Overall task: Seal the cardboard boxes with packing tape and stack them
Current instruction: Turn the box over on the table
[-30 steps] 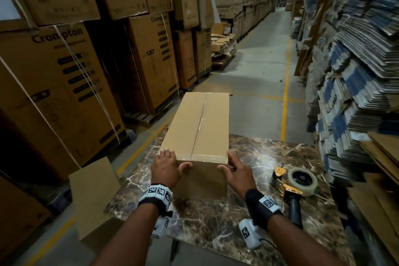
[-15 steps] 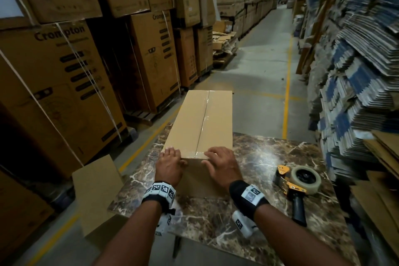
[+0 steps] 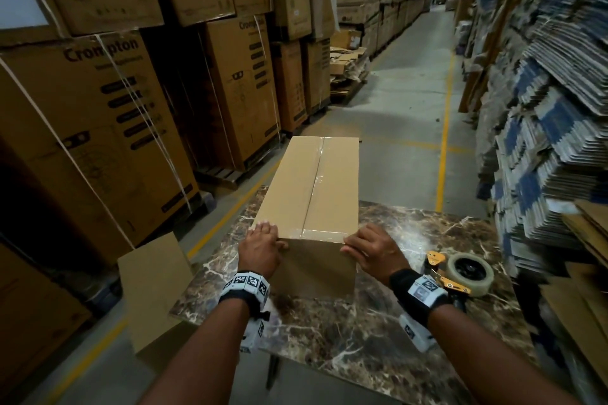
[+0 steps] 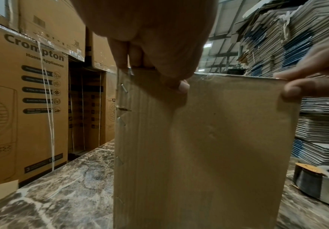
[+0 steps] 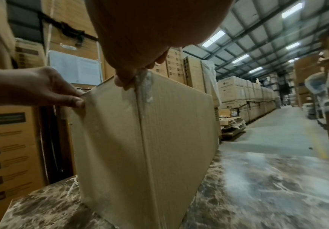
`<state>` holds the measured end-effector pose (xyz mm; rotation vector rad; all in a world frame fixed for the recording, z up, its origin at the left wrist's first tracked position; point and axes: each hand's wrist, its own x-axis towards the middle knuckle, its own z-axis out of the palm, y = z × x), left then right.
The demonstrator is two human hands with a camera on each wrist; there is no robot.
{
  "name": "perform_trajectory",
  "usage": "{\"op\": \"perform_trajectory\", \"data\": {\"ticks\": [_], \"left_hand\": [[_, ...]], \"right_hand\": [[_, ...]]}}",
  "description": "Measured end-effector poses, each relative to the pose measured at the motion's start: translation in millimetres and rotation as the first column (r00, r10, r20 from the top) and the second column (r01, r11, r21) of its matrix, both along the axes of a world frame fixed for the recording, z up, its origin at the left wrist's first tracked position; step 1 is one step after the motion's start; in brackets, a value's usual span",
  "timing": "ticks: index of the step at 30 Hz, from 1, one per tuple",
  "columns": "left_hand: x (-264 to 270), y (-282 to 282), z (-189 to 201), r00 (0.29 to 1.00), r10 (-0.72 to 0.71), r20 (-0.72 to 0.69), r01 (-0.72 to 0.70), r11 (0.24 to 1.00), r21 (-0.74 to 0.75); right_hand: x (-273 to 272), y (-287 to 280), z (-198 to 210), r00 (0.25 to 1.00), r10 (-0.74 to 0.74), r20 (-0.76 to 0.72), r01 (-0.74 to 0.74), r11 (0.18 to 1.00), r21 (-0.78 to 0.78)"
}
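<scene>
Far left: stacked printed cartons (image 3: 98,128) bound with white strapping, standing on the floor beside the table. A loose flat cardboard sheet (image 3: 154,289) leans at the table's near left corner.

Left hand (image 3: 261,248): set on the near left top corner of the cardboard box (image 3: 312,194). Fingers lie over the top edge; the thumb presses the near face just below the edge, as the left wrist view shows. The hand grips the corner, thumb against fingers.

Box: long, plain brown, lying lengthwise away from the person on the marble-patterned table (image 3: 378,322), its far end reaching past the table's far edge. Clear tape (image 3: 316,181) runs along the centre seam of the top and folds down over the near edge. Top flaps closed. Staples visible down the left vertical edge of the near face in the left wrist view.

Right hand (image 3: 371,248): on the near right top corner of the box. Fingers curl over the top edge, thumb on the near face; it grasps that corner. The right wrist view shows tape wrinkled over the corner beside the fingertips.

Right of box: tape dispenser (image 3: 460,273) with yellow frame and a roll of clear tape, lying on the table near the right wrist, apart from the box.

Far right: tall stacks of flattened cartons (image 3: 543,141), blue and white edges.
</scene>
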<state>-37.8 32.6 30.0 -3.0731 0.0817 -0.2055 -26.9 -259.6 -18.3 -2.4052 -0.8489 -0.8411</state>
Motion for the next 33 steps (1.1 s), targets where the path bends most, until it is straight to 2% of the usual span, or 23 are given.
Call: {"op": "perform_trajectory", "data": {"ticks": [7, 11, 14, 15, 17, 19, 21, 26, 33], "left_hand": [[-0.3, -2.5, 1.0, 0.999, -0.003, 0.04, 0.004, 1.0, -0.026], [0.2, -15.5, -0.8, 0.999, 0.042, 0.025, -0.043, 0.998, 0.039], [-6.1, -28.2, -2.7, 0.998, 0.053, 0.023, -0.054, 0.998, 0.028], [-7.5, -32.4, -4.7, 0.999, 0.006, 0.046, -0.006, 1.0, 0.005], [-12.5, -44.2, -4.0, 0.977, -0.186, 0.103, 0.195, 0.978, -0.08], [-13.5, -58.0, -5.2, 0.897, -0.389, 0.211, 0.421, 0.896, -0.138], [-9.6, -67.1, -9.9, 0.832, -0.474, 0.287, 0.529, 0.834, -0.157], [-5.5, -65.2, -2.2, 0.82, -0.486, 0.301, 0.55, 0.814, -0.186], [8.5, -22.7, -8.6, 0.833, -0.443, 0.333, 0.531, 0.81, -0.25]], "right_hand": [[-5.9, -13.3, -4.1, 0.994, 0.057, -0.092, -0.058, 0.998, -0.003], [-14.2, -4.9, 9.7, 0.995, -0.005, -0.096, 0.008, 0.999, 0.035], [-10.1, 7.7, 8.8, 0.995, -0.027, -0.097, 0.032, 0.999, 0.044], [-9.0, 11.5, 5.4, 0.995, -0.027, -0.097, 0.034, 0.997, 0.069], [-9.2, 17.6, -0.7, 0.995, -0.05, -0.082, 0.059, 0.992, 0.115], [-11.1, 20.9, -4.1, 0.995, -0.085, -0.06, 0.093, 0.987, 0.134], [-12.0, 21.5, -7.0, 0.993, -0.109, -0.052, 0.115, 0.985, 0.131], [-11.3, 20.6, -13.9, 0.991, -0.122, -0.056, 0.129, 0.981, 0.148], [-4.0, 18.1, -19.2, 0.996, -0.087, -0.023, 0.089, 0.984, 0.156]]}}
